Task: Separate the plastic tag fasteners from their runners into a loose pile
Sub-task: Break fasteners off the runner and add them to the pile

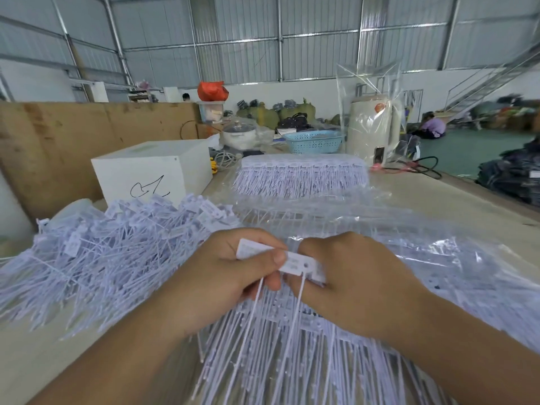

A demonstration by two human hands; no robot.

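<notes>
Head view, left to right: a loose pile of white tag fasteners covers the left of the pale surface. Just right of it, the left hand pinches the flat head of one fastener between thumb and fingers. The right hand, touching the left, grips the neighbouring strip of fasteners. Beneath both hands lie sheets of joined fasteners, stems pointing toward the viewer.

No legible text; only a black handwritten scrawl on the white box.
</notes>
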